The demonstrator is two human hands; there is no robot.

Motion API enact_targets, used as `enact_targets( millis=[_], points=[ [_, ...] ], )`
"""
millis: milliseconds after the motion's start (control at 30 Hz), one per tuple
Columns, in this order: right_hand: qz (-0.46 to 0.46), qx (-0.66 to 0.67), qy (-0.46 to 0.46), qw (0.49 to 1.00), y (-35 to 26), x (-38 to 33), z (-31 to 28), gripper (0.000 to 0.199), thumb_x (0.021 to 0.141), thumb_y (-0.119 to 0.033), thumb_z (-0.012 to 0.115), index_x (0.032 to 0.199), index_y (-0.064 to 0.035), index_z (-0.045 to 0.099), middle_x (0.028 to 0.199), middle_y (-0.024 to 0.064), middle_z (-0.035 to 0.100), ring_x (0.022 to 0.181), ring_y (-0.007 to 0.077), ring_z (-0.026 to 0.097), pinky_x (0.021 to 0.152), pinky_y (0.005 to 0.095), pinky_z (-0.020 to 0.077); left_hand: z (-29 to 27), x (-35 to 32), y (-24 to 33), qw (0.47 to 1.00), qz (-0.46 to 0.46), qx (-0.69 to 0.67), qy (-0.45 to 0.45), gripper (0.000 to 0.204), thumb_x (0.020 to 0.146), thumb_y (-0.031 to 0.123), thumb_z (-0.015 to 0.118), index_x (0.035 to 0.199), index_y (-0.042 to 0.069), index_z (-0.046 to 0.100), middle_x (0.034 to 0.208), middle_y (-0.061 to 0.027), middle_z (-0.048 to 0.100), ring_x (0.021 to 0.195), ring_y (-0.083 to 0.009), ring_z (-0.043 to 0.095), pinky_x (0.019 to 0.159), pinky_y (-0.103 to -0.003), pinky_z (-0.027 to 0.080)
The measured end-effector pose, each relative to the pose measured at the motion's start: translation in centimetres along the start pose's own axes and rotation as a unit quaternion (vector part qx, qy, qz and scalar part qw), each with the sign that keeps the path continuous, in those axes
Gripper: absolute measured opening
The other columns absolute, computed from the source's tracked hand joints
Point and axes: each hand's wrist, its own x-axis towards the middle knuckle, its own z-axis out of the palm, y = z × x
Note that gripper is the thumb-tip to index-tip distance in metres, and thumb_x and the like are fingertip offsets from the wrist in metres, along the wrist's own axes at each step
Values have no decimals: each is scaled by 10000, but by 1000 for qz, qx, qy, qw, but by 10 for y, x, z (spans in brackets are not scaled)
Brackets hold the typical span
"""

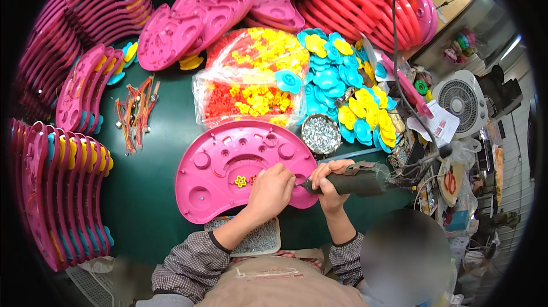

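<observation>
Right hand (330, 184) drives electric screwdriver (351, 180) into pink panel (228, 164).

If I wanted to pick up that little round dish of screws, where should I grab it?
Probably by the rim of the dish of screws, pinched from its left side: blue and yellow flowers crowd the right, the pink panel lies in front, and the rim there looks exposed.

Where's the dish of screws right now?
In the head view, the round dish of screws sits on the green table just beyond the pink panel's right end, against the blue and yellow flower pieces, past the right hand.
</observation>
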Motion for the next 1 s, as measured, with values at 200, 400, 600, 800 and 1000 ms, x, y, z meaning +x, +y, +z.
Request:
enact_targets(
  millis=[200, 400, 600, 800, 1000],
  points=[
    [36, -23, -26, 999, 11, 6, -5, 385, 908, 66, 635, 1248, -42, 489, 804, 87, 588, 651, 190, 587, 675, 373, 536, -3, 5, 0, 1000, -1, 5, 25, 171, 977, 176, 663, 931, 15, 700, 899, -169, 609, 838, -399, 642, 724, -496, 513],
    [-8, 2, 15, 1000, -13, 3, -9, 403, 898, 94, 638, 1245, -30, 476, 793, 79, 625, 682, 156, 624, 677, 334, 563, -7, 4, 0, 989, -4, -130, 64, 163, 978, 134, 671, 1006, -19, 719, 843, -164, 586, 806, -353, 603, 718, -425, 479],
    [-118, -79, 87, 986, -59, 11, -31, 372, 845, 8, 575, 1189, -34, 440, 675, 76, 548, 582, 194, 545, 633, 341, 539, -71, -65, 26, 984, 121, -34, -127, 107, 936, 172, 746, 986, 78, 752, 856, -97, 636, 828, -286, 642, 735, -400, 476],
    [-56, -139, 136, 979, -23, -20, -79, 357, 905, 54, 642, 1213, -37, 484, 783, 68, 611, 639, 160, 595, 625, 331, 558, -50, -58, 25, 989, 132, -28, -59, 275, 859, 163, 826, 1103, 74, 737, 968, -69, 660, 876, -279, 632, 746, -394, 495],
    [-79, -145, 153, 974, -3, -4, -85, 398, 893, 48, 643, 1235, -44, 461, 770, 63, 603, 645, 167, 596, 672, 346, 571, -14, -23, 3, 983, 180, 2, -46, 157, 859, 109, 810, 985, 60, 730, 979, -64, 642, 887, -278, 627, 730, -401, 496]
  ],
)
